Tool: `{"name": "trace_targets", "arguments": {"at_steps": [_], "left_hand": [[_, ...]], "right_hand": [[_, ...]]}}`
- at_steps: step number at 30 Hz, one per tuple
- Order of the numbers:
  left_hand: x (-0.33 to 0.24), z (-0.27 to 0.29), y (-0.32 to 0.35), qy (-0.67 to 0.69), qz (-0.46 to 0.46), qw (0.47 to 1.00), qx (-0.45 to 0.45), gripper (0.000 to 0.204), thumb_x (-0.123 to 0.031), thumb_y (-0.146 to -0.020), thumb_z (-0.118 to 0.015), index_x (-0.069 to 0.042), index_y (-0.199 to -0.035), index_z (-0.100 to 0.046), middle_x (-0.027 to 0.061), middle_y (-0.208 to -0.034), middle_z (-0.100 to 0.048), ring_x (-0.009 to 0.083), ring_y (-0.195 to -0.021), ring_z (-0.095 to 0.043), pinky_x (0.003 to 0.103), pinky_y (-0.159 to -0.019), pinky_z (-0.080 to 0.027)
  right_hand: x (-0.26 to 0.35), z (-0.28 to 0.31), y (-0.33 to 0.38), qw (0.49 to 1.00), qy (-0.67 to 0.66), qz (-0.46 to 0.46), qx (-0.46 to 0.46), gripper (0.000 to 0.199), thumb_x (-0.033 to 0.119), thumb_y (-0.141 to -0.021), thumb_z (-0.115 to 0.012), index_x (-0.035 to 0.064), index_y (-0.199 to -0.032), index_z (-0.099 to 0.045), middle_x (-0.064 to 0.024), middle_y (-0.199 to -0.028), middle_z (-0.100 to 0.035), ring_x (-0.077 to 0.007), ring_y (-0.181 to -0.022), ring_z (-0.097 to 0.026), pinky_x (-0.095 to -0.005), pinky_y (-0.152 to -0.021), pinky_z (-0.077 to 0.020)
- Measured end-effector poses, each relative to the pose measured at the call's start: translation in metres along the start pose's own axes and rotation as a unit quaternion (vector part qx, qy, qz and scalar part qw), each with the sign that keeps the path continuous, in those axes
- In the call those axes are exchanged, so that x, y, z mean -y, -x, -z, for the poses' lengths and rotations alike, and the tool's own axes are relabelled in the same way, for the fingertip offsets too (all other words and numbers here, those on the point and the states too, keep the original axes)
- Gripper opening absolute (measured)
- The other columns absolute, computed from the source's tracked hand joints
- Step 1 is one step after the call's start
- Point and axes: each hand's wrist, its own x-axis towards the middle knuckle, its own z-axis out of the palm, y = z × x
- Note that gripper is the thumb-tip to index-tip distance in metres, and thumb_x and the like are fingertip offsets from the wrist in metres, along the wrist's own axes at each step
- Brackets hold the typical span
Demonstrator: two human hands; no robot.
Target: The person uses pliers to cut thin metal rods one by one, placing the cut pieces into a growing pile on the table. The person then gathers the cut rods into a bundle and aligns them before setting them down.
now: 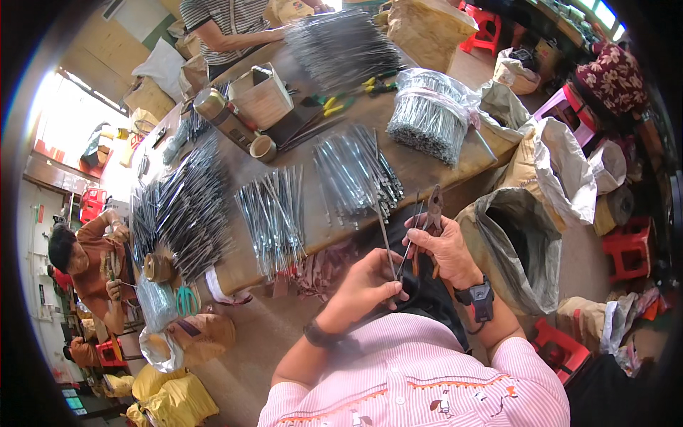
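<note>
A co-worker in a rust-brown top (91, 250) sits at far left, near a broad heap of thin metal strips (188, 206) on a worktable (302, 146). Teal-handled scissors (188, 302) lie below the heap, and two smaller piles, a left pile (272, 213) and a right pile (356, 167), follow along the table edge. At center, the wearer's left hand (377, 276) pinches a slender metal strip (386, 242), held upright before the striped pink shirt (398, 363), while the right hand (447, 245) curls around pliers (435, 203); whether their jaws grip anything is unclear. An open sack (523, 249) stands at right, near a red stool (629, 249).
</note>
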Motion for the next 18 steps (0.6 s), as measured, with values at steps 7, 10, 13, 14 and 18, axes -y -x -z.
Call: {"name": "trace_targets", "arguments": {"at_steps": [7,10,13,14,18], "left_hand": [[0.006,-0.001,0.001,0.169,0.025,0.985,0.001,0.027,-0.018,-0.099,-0.059,-0.001,-0.119,-0.055,0.0103,-0.111,-0.064,0.0191,-0.092,-0.065,0.031,-0.081,-0.054],[0.013,0.004,-0.006,0.236,0.063,0.970,-0.014,0.024,-0.027,-0.102,-0.053,-0.003,-0.105,-0.058,0.0058,-0.095,-0.061,0.0154,-0.087,-0.061,0.026,-0.072,-0.047],[0.025,0.003,-0.014,0.226,0.068,0.968,-0.079,0.019,-0.023,-0.098,-0.062,-0.006,-0.102,-0.056,0.0019,-0.085,-0.061,0.0104,-0.069,-0.056,0.023,-0.057,-0.042],[0.028,0.003,-0.016,0.209,0.048,0.973,-0.084,0.017,-0.021,-0.097,-0.064,-0.007,-0.102,-0.056,0.0010,-0.084,-0.061,0.0091,-0.066,-0.055,0.022,-0.055,-0.041],[0.037,0.000,-0.019,0.192,0.009,0.976,-0.099,0.014,-0.011,-0.094,-0.066,-0.007,-0.102,-0.055,-0.0014,-0.081,-0.059,0.0045,-0.060,-0.048,0.018,-0.050,-0.036]], "right_hand": [[-0.009,-0.010,0.000,0.998,0.004,0.054,-0.016,0.017,0.008,-0.089,-0.072,0.0011,-0.102,-0.062,-0.0096,-0.084,-0.070,-0.0133,-0.069,-0.066,-0.0252,-0.061,-0.0545],[-0.010,-0.012,0.004,0.993,0.077,0.085,-0.020,0.017,0.007,-0.089,-0.072,0.0008,-0.102,-0.063,-0.0089,-0.084,-0.070,-0.0123,-0.069,-0.065,-0.0248,-0.061,-0.0538],[-0.011,-0.013,0.007,0.988,0.121,0.095,-0.030,0.017,0.006,-0.089,-0.072,0.0007,-0.102,-0.063,-0.0079,-0.083,-0.071,-0.0116,-0.067,-0.065,-0.0247,-0.060,-0.0531],[-0.012,-0.013,0.007,0.988,0.119,0.094,-0.030,0.017,0.005,-0.088,-0.072,0.0007,-0.102,-0.063,-0.0074,-0.083,-0.071,-0.0114,-0.066,-0.065,-0.0246,-0.059,-0.0529],[-0.020,-0.005,0.008,0.992,0.098,0.082,-0.019,0.015,0.012,-0.093,-0.067,0.0002,-0.101,-0.064,-0.0096,-0.091,-0.071,-0.0127,-0.075,-0.066,-0.0272,-0.066,-0.0542]]}}
